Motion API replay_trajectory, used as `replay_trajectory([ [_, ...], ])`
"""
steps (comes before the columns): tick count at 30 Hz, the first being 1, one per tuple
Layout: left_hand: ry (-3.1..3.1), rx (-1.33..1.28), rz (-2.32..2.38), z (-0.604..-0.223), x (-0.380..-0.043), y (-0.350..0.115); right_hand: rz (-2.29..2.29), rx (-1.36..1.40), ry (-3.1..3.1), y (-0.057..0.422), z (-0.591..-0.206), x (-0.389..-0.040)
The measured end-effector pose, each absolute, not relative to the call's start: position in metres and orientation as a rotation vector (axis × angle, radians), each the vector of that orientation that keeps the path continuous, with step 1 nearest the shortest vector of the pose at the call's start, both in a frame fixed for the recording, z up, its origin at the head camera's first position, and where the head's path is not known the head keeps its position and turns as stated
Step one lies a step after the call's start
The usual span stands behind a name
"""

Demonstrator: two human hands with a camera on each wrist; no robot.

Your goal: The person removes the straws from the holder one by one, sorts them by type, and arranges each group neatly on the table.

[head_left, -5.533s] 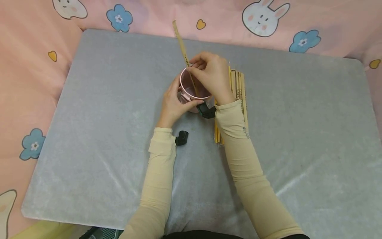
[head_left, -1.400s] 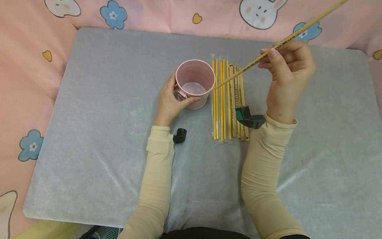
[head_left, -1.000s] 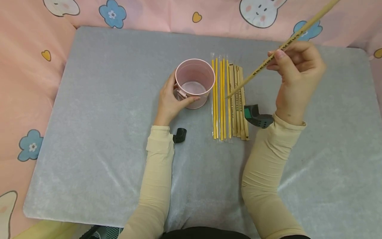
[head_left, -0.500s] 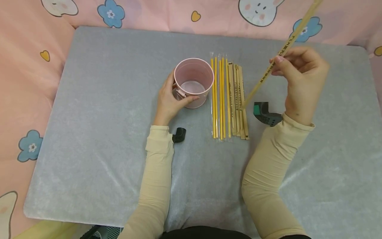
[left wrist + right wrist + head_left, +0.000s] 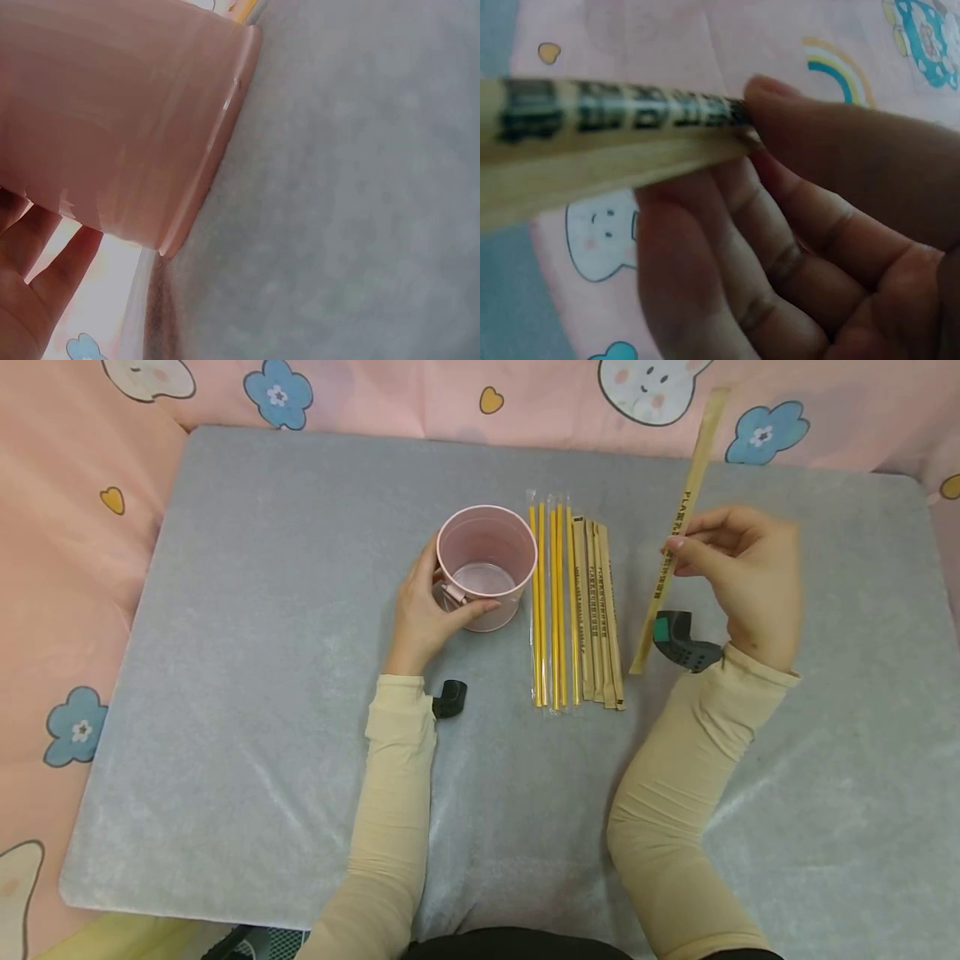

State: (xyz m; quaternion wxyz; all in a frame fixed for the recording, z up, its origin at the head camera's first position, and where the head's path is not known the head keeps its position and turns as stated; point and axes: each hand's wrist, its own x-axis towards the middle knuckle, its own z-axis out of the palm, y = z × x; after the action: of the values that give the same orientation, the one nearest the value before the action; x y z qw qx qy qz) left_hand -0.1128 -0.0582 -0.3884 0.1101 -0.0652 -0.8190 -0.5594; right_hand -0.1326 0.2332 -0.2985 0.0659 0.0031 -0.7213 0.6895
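Observation:
A pink cup (image 5: 487, 547) stands on the grey cloth, nothing inside it. My left hand (image 5: 422, 622) grips it from the left, thumb across the near side and fingers behind; the left wrist view shows fingers along the wall of the cup (image 5: 112, 112). My right hand (image 5: 753, 581) pinches a straw in a printed brown paper wrapper (image 5: 701, 456) between thumb and fingers. The wrapper is raised and stands almost upright in the head view. Close up in the right wrist view, the wrapped straw (image 5: 615, 150) runs left from the thumb tip.
Right of the cup lie several yellow straws (image 5: 555, 610) in clear wrap. Beside them is a row of paper-wrapped straws (image 5: 602, 610). A grey cloth (image 5: 262, 652) covers the table; a pink printed curtain (image 5: 375, 397) hangs along the back and sides.
The wrapped straw was inside the cup at first; my right hand has since drawn it out to the right. It has swung from slanted to nearly upright. My left hand stays on the cup.

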Motion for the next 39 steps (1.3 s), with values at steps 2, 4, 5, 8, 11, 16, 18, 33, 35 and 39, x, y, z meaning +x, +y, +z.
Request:
replay_trajectory([
  [2, -2.409, -0.19, -1.643, -0.389, -0.113, -0.058, 2.032, 0.006, -2.277, 0.235, -0.301, -0.134],
  [4, -2.411, -0.188, -1.644, -0.389, -0.113, -0.058, 1.976, -0.006, -2.37, 0.236, -0.302, -0.135],
  [5, -2.412, -0.188, -1.644, -0.389, -0.113, -0.058, 1.946, -0.014, -2.414, 0.236, -0.303, -0.136],
  [8, -2.409, -0.184, -1.645, -0.388, -0.113, -0.058, 1.854, -0.034, -2.539, 0.238, -0.306, -0.138],
  [11, -2.406, -0.18, -1.648, -0.387, -0.112, -0.058, 1.799, -0.049, -2.633, 0.24, -0.309, -0.141],
  [16, -2.412, -0.171, -1.647, -0.387, -0.113, -0.058, 1.791, -0.048, -2.72, 0.244, -0.317, -0.145],
  [18, -2.415, -0.17, -1.644, -0.387, -0.113, -0.058, 1.78, -0.04, -2.748, 0.246, -0.32, -0.146],
  [33, -2.413, -0.171, -1.653, -0.387, -0.113, -0.058, 1.718, -0.052, -2.993, 0.255, -0.349, -0.159],
  [35, -2.411, -0.173, -1.655, -0.387, -0.113, -0.058, 1.728, -0.055, -3.019, 0.256, -0.352, -0.161],
  [39, -2.41, -0.171, -1.656, -0.387, -0.113, -0.058, 1.722, -0.053, -3.069, 0.255, -0.357, -0.163],
])
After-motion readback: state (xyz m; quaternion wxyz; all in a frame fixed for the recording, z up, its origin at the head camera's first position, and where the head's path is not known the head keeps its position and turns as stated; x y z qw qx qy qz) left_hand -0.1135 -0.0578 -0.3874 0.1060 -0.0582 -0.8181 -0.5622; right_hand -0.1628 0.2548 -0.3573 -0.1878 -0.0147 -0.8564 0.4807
